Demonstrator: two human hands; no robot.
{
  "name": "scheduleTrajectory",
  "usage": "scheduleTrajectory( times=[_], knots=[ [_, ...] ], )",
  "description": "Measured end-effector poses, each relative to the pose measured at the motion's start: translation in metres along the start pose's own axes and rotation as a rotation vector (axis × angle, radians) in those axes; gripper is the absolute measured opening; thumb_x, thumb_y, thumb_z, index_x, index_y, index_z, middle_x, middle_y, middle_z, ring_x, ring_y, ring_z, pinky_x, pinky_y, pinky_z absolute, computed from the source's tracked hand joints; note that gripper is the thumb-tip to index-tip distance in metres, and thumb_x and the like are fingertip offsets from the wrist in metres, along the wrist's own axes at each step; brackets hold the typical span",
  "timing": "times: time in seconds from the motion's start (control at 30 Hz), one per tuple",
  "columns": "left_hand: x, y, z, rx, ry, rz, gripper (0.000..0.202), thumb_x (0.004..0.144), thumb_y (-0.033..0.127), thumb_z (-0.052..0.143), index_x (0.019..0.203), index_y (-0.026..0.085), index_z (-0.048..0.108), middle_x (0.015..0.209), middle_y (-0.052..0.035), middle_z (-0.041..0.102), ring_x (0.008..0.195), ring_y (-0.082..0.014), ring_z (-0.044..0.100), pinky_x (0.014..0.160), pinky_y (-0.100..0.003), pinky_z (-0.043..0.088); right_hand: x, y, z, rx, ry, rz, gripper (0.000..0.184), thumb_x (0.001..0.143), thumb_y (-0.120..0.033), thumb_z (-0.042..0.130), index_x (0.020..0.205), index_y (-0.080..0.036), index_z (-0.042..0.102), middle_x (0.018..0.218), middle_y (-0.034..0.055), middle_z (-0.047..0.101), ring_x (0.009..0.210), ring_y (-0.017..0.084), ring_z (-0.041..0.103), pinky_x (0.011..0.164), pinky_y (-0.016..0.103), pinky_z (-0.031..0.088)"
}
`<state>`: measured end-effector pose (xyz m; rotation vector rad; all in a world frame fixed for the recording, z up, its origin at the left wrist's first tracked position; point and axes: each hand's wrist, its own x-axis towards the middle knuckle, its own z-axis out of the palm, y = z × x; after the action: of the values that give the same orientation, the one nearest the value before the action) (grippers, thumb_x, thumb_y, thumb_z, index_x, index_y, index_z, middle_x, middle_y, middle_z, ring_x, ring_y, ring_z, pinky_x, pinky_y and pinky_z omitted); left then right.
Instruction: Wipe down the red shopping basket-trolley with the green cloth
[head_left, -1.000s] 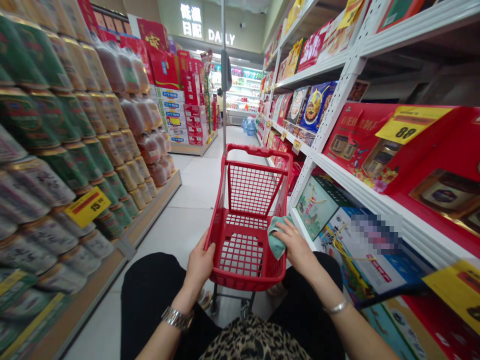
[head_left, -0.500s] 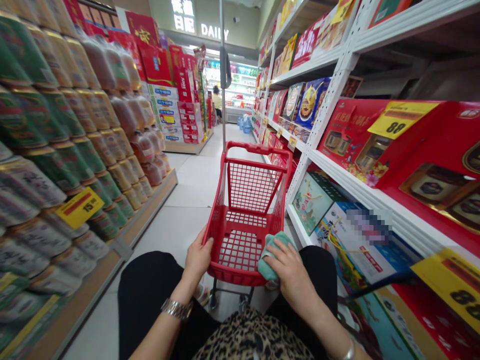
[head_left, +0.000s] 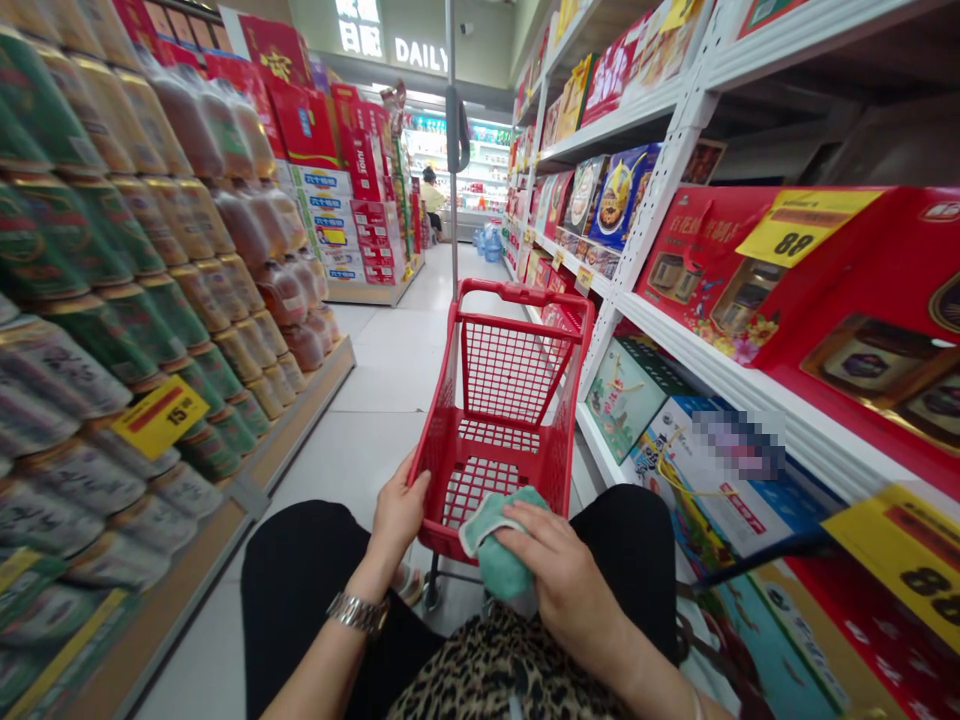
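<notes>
So if you put the clock's center mid-view, the red shopping cart (head_left: 442,542) fills the middle and runs down toward six. It's hard, smooth plastic with a square-hole lattice for its floor and far panel, rounded rims, and a thin metal pole (head_left: 452,40) rising from its far left corner toward twelve. Slightly shiny red, nothing dull about it, and the basket narrows toward the near end. The left hand (head_left: 397,510) at seven has its fingers wrapped over the cart's left rim, thumb on top. The right hand (head_left: 544,550) at five is grasping a cloth (head_left: 504,565) — fingers bent and pressed down over it, though I can't tell where the thumb sits. That cloth is at six, draped over the cart's near rim, soft and crumpled into a rounded lump, mint green with a paler edge along its left side. Out at nine it's all shrink-wrapped cans (head_left: 112,320), shiny cylinders under crinkly film, with a flat yellow price tag (head_left: 161,415) at eight. Over at three there's a white shelf (head_left: 694,335), ridged along its front edge, carrying glossy red gift boxes (head_left: 712,250) with window cutouts. Down at seven, just below the left hand, a chunky metal-link watch (head_left: 360,612) — and at six, a leopard-print top (head_left: 480,675).
</notes>
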<state>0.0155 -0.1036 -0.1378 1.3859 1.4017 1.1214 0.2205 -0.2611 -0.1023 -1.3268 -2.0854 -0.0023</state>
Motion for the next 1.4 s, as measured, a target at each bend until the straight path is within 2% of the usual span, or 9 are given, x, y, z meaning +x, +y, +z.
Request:
scheduleTrajectory(
  times=[0.17,0.27,0.43,0.57,0.8,1.0,1.2,1.4],
  knots=[
    [0.003,-0.003,-0.002,-0.013,-0.035,0.013,0.052,0.084,0.030,0.056,0.132,0.019,0.071,0.134,-0.0066,0.074,0.127,-0.0273,0.067,0.116,-0.040,0.047,0.001,-0.009,0.029,-0.048,-0.064,-0.122,0.045,0.096,-0.007,0.055,0.134,-0.027,0.068,0.141,0.0072,0.069,0.134,0.026,0.060,0.109,0.046,0.055],
    [0.006,-0.005,-0.002,-0.036,-0.048,0.034,0.051,0.083,0.030,0.058,0.130,0.020,0.072,0.131,-0.0057,0.075,0.123,-0.0265,0.069,0.113,-0.038,0.050,0.002,-0.004,0.035,-0.096,-0.069,-0.148,0.041,0.097,-0.009,0.059,0.132,-0.027,0.069,0.142,0.0075,0.068,0.133,0.026,0.060,0.105,0.046,0.057],
    [0.010,-0.006,0.001,-0.076,-0.060,0.021,0.052,0.080,0.030,0.058,0.129,0.019,0.072,0.129,-0.0064,0.076,0.120,-0.0264,0.071,0.110,-0.038,0.052,0.002,0.006,0.030,-0.137,-0.016,-0.195,0.031,0.101,-0.015,0.056,0.126,-0.026,0.072,0.138,0.0066,0.071,0.128,0.026,0.062,0.100,0.044,0.058],
    [0.014,-0.006,0.001,-0.107,-0.093,-0.004,0.053,0.077,0.030,0.061,0.127,0.018,0.073,0.126,-0.0066,0.077,0.117,-0.0264,0.072,0.108,-0.038,0.054,-0.001,0.012,0.026,-0.138,-0.010,-0.185,0.029,0.103,-0.019,0.055,0.126,-0.026,0.071,0.137,0.0067,0.072,0.124,0.026,0.064,0.097,0.043,0.058],
    [0.022,-0.007,0.001,-0.097,-0.084,-0.022,0.054,0.072,0.028,0.064,0.124,0.017,0.075,0.118,-0.0067,0.080,0.109,-0.0272,0.075,0.102,-0.038,0.057,-0.005,0.024,0.009,-0.117,-0.101,-0.117,0.042,0.097,-0.008,0.057,0.132,-0.028,0.070,0.138,0.0078,0.071,0.123,0.024,0.064,0.100,0.042,0.055],
    [0.028,-0.003,0.007,-0.124,-0.116,-0.025,0.054,0.072,0.027,0.066,0.124,0.017,0.075,0.121,-0.0066,0.079,0.110,-0.0271,0.074,0.102,-0.038,0.058,-0.007,0.038,0.002,-0.077,-0.092,-0.100,0.046,0.096,-0.005,0.052,0.131,-0.028,0.070,0.135,0.0076,0.072,0.121,0.022,0.065,0.101,0.040,0.054],
    [0.045,-0.004,0.013,-0.168,-0.146,-0.043,0.056,0.072,0.027,0.066,0.127,0.016,0.074,0.121,-0.0065,0.079,0.115,-0.0272,0.073,0.103,-0.039,0.058,-0.011,0.049,0.000,-0.102,-0.098,-0.056,0.049,0.095,-0.004,0.051,0.132,-0.032,0.069,0.138,0.0058,0.070,0.128,0.022,0.062,0.118,0.048,0.040],
    [0.068,-0.007,0.015,-0.222,-0.198,-0.079,0.060,0.069,0.028,0.070,0.127,0.014,0.073,0.115,-0.0078,0.080,0.111,-0.0282,0.074,0.099,-0.041,0.060,-0.009,0.057,0.013,-0.097,-0.065,-0.034,0.048,0.095,-0.003,0.052,0.131,-0.031,0.069,0.138,0.0066,0.070,0.131,0.023,0.060,0.122,0.055,0.034]
  ],
)
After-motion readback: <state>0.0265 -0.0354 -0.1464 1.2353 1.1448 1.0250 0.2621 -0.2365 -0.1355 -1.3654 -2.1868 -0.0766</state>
